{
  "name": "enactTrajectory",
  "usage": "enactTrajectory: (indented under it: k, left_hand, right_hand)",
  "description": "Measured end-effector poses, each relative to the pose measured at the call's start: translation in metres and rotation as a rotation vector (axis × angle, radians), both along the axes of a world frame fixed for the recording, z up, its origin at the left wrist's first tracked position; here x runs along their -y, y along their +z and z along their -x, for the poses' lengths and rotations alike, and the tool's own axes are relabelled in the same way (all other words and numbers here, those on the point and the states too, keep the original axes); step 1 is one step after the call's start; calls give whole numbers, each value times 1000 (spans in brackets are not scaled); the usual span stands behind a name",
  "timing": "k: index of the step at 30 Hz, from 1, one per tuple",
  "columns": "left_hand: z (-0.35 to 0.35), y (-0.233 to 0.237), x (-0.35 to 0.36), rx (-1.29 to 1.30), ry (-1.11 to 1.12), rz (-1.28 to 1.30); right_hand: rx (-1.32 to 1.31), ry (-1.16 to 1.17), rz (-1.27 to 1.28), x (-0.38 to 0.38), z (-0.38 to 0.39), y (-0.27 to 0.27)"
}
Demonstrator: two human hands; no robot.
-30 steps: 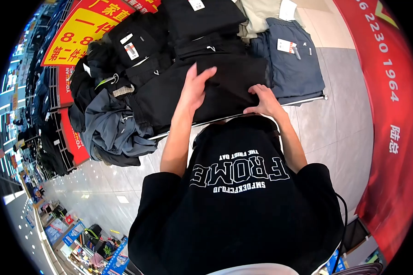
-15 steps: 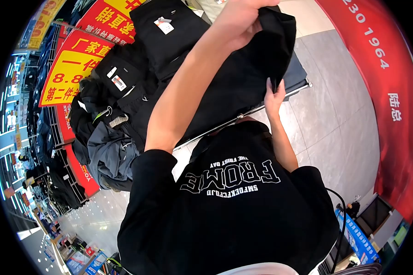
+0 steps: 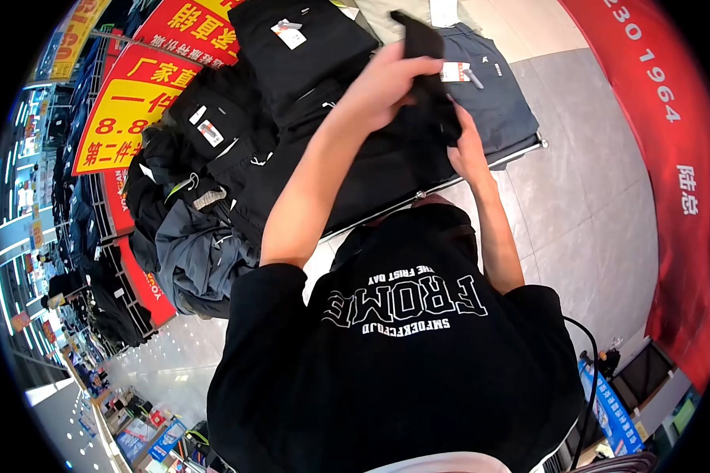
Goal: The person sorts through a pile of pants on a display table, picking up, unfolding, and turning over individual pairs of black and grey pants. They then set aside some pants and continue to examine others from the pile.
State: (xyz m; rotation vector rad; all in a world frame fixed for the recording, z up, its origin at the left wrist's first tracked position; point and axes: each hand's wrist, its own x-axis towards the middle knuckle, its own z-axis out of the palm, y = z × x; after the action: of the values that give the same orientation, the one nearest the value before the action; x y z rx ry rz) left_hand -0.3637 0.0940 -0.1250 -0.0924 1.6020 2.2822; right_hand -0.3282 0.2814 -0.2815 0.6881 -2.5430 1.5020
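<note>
Black trousers (image 3: 355, 177), partly folded, lie across the front of the display table, with one end lifted and blurred by motion. My left hand (image 3: 388, 83) is closed on the raised dark cloth. On its right edge, my right hand (image 3: 469, 150) grips the same fabric, thumb uppermost. Beyond the right hand are folded dark grey trousers (image 3: 493, 98) with a white and red tag. Behind my left forearm, folded black trousers (image 3: 308, 55) carry a similar tag.
A heap of crumpled black and grey clothes (image 3: 193, 244) is at the table's left. A metal rail (image 3: 386, 206) edges the table's front. Red and yellow price signs (image 3: 138, 106) stand at the left; a red banner (image 3: 639, 118) hangs at right.
Both hands have drawn the lifted end of the black trousers leftward, the left hand also lower. The grey trousers and their tag are now uncovered.
</note>
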Motion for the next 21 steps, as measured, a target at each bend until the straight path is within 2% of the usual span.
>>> enactTrajectory:
  k: [2,4,6,7,8,10,12,14,16,17,18,19,21]
  left_hand:
    - [-36,-2,39,24,118,-53]
    - [-67,-64,94,115,226,197]
    - [-115,-116,133,243,180,666]
    - [-148,-162,152,184,241,993]
    - [-180,-201,167,122,299,1322]
    - [-233,-230,179,283,600,1367]
    - [-281,-262,189,474,929,1274]
    - [-314,-289,199,755,1094,1110]
    - [-331,-319,225,763,1196,896]
    - [-334,-339,236,595,1275,712]
    - [-307,-269,218,771,1236,360]
    - [-302,-273,226,786,1254,274]
    - [-279,-263,227,1058,1403,148]
  right_hand:
    - [-54,121,-260,7,-6,9]
    - [-28,196,-530,11,-16,-16]
    - [51,278,-627,16,-31,-25]
    - [52,341,-703,20,-34,-26]
    - [45,353,-659,28,-37,-22]
    - [8,374,-545,44,-34,-18]
    - [15,330,-417,65,-26,-22]
    - [-58,298,-389,87,-19,-27]
    - [-82,300,-362,112,-15,-42]
    - [-91,334,-352,123,-18,-52]
    - [-158,318,-441,134,-23,-66]
    - [-228,299,-527,143,-26,-75]
    - [-264,289,-534,151,-32,-78]
